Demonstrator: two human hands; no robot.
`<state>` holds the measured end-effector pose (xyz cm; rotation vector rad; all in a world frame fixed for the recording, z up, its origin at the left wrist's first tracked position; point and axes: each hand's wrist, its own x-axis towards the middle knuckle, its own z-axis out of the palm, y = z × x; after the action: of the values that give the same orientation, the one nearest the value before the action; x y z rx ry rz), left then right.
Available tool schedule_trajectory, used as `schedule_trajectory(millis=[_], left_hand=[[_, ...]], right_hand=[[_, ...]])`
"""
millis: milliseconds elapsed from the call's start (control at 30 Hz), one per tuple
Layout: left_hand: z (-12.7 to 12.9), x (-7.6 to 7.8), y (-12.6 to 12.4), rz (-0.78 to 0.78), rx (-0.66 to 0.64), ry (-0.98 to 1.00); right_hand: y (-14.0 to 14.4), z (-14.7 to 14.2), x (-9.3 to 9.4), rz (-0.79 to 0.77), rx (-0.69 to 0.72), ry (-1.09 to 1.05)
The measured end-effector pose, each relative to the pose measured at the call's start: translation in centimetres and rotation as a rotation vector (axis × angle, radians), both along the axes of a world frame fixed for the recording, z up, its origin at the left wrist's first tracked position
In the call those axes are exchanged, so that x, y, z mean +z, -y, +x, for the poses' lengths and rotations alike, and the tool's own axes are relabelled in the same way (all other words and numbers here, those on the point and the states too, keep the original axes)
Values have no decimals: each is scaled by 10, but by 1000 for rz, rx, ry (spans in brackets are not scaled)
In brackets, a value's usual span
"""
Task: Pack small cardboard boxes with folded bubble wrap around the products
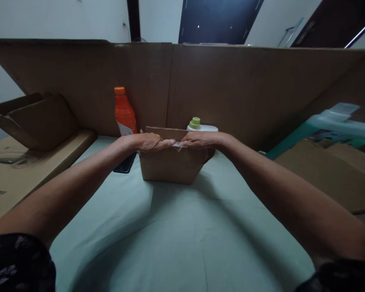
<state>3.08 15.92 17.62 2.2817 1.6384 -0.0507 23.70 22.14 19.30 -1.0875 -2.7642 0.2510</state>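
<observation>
A small brown cardboard box (170, 167) stands on the pale green cloth (182, 235) in the middle of the view. My left hand (152, 142) is closed over the left part of its top near edge, thumb pointing inward. From the other side, my right hand (200, 140) grips the same edge, its fingers bent over the cardboard. A small bit of clear or whitish material, perhaps tape, shows between the two thumbs. The back flap of the box rises behind my hands. What lies inside the box is hidden.
An orange bottle (125, 111) and a white bottle with a green cap (196, 123) stand behind the box. A dark flat object (125, 164) lies left of it. Larger cartons (45, 121) are at left; a teal jug (307, 129) is at right. A tall cardboard wall (231, 85) closes the back.
</observation>
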Motion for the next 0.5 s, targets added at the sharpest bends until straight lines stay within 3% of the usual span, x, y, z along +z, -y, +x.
schedule_trajectory(millis=[67, 133, 200, 233, 300, 367, 433, 500], left_hand=[[-5, -3, 13, 158, -29, 75], [-20, -15, 39, 474, -21, 215], [-41, -36, 68, 779, 120, 384], [-50, -51, 80, 849, 229, 473], [-63, -83, 90, 739, 380, 616], [-62, -111, 79, 551, 460, 801], [-47, -130, 56, 383, 413, 1040], [-24, -138, 38, 341, 359, 1142]], right_hand=[[15, 11, 2, -46, 26, 17], [37, 35, -1, 41, -39, -126], [61, 63, -17, 207, -208, -413], [70, 75, -30, 247, -306, -538], [77, 86, -65, 153, -399, -638], [68, 78, -101, -34, -363, -629], [52, 61, -128, -150, -342, -677], [41, 48, -140, -167, -381, -750]])
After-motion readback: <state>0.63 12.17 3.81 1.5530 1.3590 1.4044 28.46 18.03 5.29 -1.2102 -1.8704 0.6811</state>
